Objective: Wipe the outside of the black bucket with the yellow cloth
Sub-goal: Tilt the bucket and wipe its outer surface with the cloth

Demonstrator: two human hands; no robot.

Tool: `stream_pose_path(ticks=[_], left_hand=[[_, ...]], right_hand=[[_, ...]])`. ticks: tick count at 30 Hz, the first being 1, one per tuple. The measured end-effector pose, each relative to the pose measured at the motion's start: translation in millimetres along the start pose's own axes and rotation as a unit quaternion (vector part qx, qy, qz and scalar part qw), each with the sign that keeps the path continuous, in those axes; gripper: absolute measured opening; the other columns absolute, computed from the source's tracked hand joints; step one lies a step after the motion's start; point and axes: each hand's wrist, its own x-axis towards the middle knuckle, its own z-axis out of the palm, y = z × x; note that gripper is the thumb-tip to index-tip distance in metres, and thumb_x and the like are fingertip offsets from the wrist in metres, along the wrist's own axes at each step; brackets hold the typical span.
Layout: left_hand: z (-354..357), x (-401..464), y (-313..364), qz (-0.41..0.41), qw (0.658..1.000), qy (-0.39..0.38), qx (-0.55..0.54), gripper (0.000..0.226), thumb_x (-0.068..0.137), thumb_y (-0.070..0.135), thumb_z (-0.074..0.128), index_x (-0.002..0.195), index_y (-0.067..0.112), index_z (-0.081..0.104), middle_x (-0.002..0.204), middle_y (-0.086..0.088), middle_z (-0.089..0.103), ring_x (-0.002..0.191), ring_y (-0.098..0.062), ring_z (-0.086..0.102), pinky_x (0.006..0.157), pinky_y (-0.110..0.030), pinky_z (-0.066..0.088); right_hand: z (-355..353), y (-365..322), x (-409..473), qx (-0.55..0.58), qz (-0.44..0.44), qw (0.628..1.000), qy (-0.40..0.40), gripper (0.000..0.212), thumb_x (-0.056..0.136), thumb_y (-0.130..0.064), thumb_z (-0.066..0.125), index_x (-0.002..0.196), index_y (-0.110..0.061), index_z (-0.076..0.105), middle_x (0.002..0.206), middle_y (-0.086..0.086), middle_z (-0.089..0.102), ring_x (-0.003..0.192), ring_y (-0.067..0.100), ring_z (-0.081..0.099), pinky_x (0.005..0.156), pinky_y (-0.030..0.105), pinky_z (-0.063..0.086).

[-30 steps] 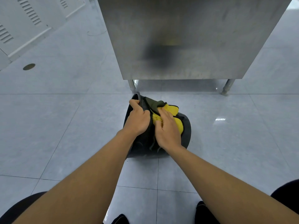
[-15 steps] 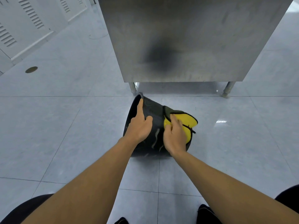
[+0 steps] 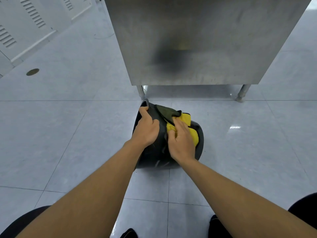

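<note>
The black bucket [image 3: 154,157] lies on its side on the floor tiles, its rim toward the left. My left hand [image 3: 146,129] grips that rim and the upper wall, holding it still. My right hand [image 3: 180,141] presses the yellow cloth [image 3: 193,133] against the bucket's outer wall near its base end. The cloth has a dark green side [image 3: 167,112] folded up over the top of the bucket. Most of the bucket's near wall is hidden behind both hands.
A stainless steel cabinet [image 3: 197,40] on short legs [image 3: 140,91] stands just beyond the bucket. White louvred panels [image 3: 25,23] line the far left. A round floor drain [image 3: 32,72] sits at left. My shoes [image 3: 217,225] and knees frame the bottom edge.
My right hand has slid the cloth back up and left along the bucket wall, from the base end toward the middle. My left hand has closed over the rim.
</note>
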Motion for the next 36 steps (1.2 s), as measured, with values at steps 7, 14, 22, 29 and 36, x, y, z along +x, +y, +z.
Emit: stream_pose_path(ticks=[7,14,22,29,36], left_hand=[[-1,-3,-5,0.008,1.000,-0.015,0.024,0.069,0.100,0.020,0.038,0.157,0.036,0.002,0.090,-0.020,0.067,0.062,-0.022,0.054,0.060,-0.041,0.053],[0,-7,-2,-0.009,1.000,-0.007,0.014,0.073,0.097,0.020,0.038,0.156,0.040,-0.001,0.091,-0.016,0.067,0.070,-0.028,0.061,0.071,-0.047,0.057],[1,-2,2,-0.006,1.000,-0.008,-0.010,0.070,0.097,0.017,0.036,0.157,0.031,0.004,0.108,0.000,0.054,0.085,-0.016,0.057,0.082,-0.034,0.045],[2,1,-2,-0.033,0.999,0.006,-0.041,0.050,0.097,0.009,0.039,0.141,0.015,0.015,0.076,-0.010,0.052,0.060,-0.019,0.050,0.055,-0.035,0.042],[-7,-3,2,-0.005,1.000,-0.020,-0.024,0.068,0.097,0.007,0.046,0.154,0.024,0.013,0.095,-0.002,0.057,0.074,-0.019,0.060,0.069,-0.040,0.057]], right_hand=[[-9,29,2,0.014,0.093,0.995,0.031,0.053,0.105,-0.027,0.034,0.158,-0.024,0.030,0.166,-0.006,0.027,0.155,0.016,0.018,0.123,0.039,0.023],[5,1,-2,0.015,-0.014,0.998,0.059,0.047,0.099,-0.023,0.048,0.145,-0.014,0.053,0.141,0.007,0.050,0.132,0.023,0.042,0.114,0.040,0.036],[7,-14,0,0.010,-0.126,0.991,0.038,0.041,0.099,-0.032,0.059,0.139,-0.023,0.061,0.111,0.000,0.053,0.101,0.014,0.050,0.085,0.026,0.047],[-15,31,5,-0.038,0.062,0.994,0.077,0.037,0.100,-0.051,0.049,0.127,-0.027,0.054,0.119,-0.001,0.064,0.102,0.025,0.061,0.074,0.036,0.047],[-13,14,6,-0.027,0.054,0.996,0.065,0.052,0.098,-0.056,0.049,0.139,-0.026,0.058,0.126,0.000,0.068,0.113,0.024,0.063,0.086,0.038,0.052]])
